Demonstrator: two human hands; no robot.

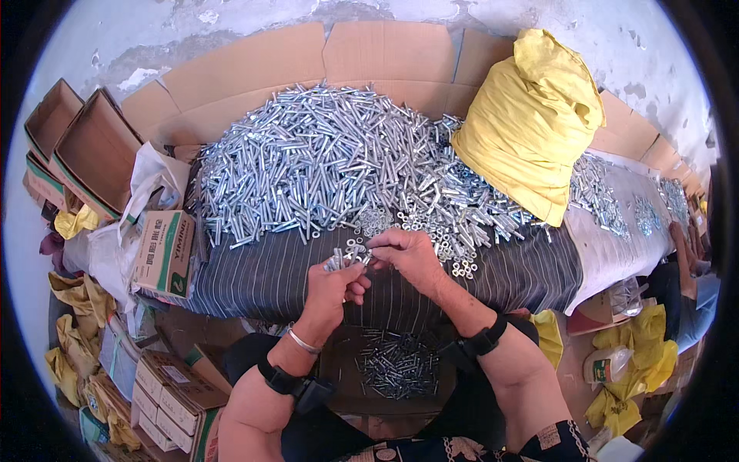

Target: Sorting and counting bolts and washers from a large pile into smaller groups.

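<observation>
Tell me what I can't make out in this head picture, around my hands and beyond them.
In the head view:
Left hand: how many metal pieces it holds; the hand covers some.
Right hand: whether it grips anything; too small to tell.
Yellow sack: its contents, hidden by its sides.
Co-worker: partly cut off by the picture's dark right edge.

Silver bangle (303, 342), left wrist; boxy black strap (278, 376) elbow-side of bangle; black right-arm strap (488, 336); patterned dark shirt (431, 450); dark trousers (319, 433).

Looks like a modest fastener workshop, judging by the great heap of metal bolts (308, 162) and loose washers (376, 222) on a cloth-covered tabletop (254, 279), the stacked cartons (165, 402), bulging yellow sack (531, 127) and peeling wall (654, 69).
</observation>
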